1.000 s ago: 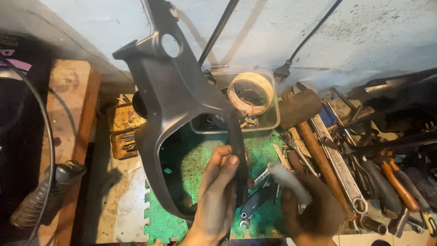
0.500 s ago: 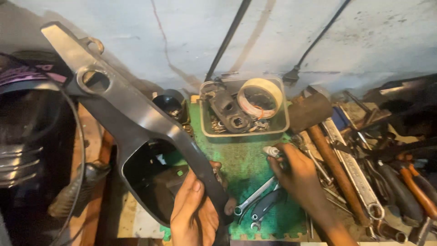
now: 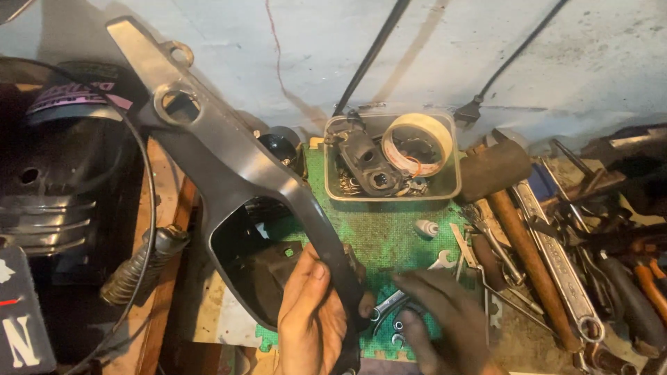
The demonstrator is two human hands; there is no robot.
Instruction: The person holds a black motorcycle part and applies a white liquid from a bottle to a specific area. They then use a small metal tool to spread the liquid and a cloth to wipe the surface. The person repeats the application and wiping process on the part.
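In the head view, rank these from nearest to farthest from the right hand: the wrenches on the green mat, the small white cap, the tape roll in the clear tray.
From the right hand:
1. Wrenches, on the green mat, right at its fingertips.
2. Small white cap, farther up the mat.
3. Tape roll, in the clear tray by the wall.

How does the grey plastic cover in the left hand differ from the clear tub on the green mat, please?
The grey plastic cover is opaque, long and held tilted by the left hand; the clear tub is see-through, boxy and rests flat, holding a tape roll. Both look plastic.
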